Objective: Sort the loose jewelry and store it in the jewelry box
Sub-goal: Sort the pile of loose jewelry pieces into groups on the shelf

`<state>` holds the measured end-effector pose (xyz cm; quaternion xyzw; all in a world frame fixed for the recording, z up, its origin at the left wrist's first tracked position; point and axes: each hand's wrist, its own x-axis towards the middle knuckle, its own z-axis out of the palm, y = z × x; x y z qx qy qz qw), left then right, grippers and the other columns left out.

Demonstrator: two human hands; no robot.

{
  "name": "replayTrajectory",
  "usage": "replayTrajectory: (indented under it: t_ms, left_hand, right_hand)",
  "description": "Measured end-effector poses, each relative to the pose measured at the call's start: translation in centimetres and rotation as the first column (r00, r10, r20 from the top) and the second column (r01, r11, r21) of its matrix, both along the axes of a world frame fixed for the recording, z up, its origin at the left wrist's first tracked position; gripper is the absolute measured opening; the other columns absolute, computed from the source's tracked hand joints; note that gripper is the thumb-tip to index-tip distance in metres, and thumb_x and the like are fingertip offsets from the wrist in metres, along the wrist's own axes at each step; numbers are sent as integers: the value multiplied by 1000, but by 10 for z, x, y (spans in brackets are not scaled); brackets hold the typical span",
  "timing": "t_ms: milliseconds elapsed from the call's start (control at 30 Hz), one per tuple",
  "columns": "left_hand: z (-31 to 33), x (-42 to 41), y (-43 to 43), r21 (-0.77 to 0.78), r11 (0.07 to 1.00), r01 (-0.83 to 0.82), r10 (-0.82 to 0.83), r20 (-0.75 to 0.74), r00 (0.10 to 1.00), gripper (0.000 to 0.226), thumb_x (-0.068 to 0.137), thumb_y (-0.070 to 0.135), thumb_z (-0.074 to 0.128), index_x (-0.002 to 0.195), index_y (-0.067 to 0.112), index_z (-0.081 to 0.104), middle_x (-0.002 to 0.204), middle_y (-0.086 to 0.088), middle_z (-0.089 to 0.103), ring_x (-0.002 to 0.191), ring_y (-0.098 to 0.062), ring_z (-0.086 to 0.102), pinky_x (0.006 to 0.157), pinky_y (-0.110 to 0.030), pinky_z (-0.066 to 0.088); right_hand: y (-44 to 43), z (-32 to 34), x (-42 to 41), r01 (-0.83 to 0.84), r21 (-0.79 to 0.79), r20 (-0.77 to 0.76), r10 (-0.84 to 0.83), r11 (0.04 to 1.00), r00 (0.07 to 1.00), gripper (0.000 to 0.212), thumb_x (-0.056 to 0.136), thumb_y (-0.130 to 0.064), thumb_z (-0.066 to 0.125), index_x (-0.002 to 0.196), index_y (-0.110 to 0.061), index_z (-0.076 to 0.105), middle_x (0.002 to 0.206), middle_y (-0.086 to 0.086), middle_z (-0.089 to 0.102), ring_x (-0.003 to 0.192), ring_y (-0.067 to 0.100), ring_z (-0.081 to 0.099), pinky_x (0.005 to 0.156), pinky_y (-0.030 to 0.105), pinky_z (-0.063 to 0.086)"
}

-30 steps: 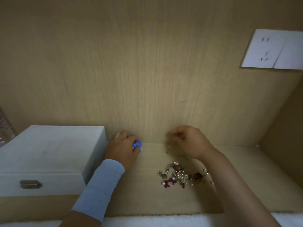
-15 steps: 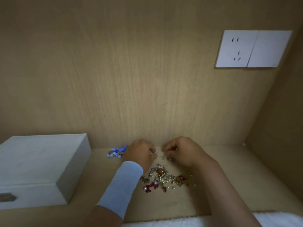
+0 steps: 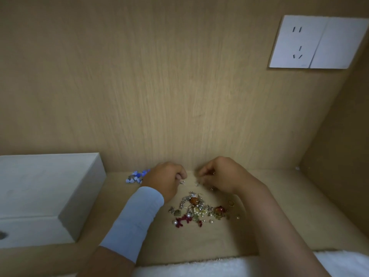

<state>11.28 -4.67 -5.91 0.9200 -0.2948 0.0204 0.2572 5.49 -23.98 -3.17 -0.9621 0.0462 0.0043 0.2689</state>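
A heap of loose jewelry (image 3: 197,210) with pearls, red, amber and gold pieces lies on the wooden shelf in the middle. A small group of blue pieces (image 3: 136,176) lies apart at the back, left of my left hand. My left hand (image 3: 166,179), with a pale blue wrist sleeve, pinches a small silver piece (image 3: 182,182) behind the heap. My right hand (image 3: 219,174) is beside it, fingers curled over small silvery pieces; whether it grips one I cannot make out. The closed pale jewelry box (image 3: 50,192) stands at the left.
The wooden back wall rises just behind my hands, and a side wall closes the right. A white wall socket (image 3: 317,42) sits high on the right. A white fluffy cloth (image 3: 229,266) runs along the shelf's front edge.
My left hand set the blue pieces down at the back and moved right to meet my right hand behind the heap. The view has panned right.
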Motion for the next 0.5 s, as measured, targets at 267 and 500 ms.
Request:
replayTrajectory:
  t_ms: [267,500]
  left_hand:
    - [9,1,2,-203,979,13,-41,-133,990,18,87,12,67,96,27,72,94,12,66,83,-3,60,84,-22,51]
    - [16,1,-2,-522,853,6,-179,-282,942,27,84,14,75,107,26,71,96,8,74,88,-7,68,86,-23,54]
  right_hand:
    - [8,-6,5,-34,-22,71,36,999,997,12,84,-31,76,73,-36,73,77,-16,70,78,3,65,77,28,53]
    - [5,7,0,-65,475,144,-5,878,990,13,91,-22,72,82,-14,77,63,-16,68,56,-7,56,61,11,39]
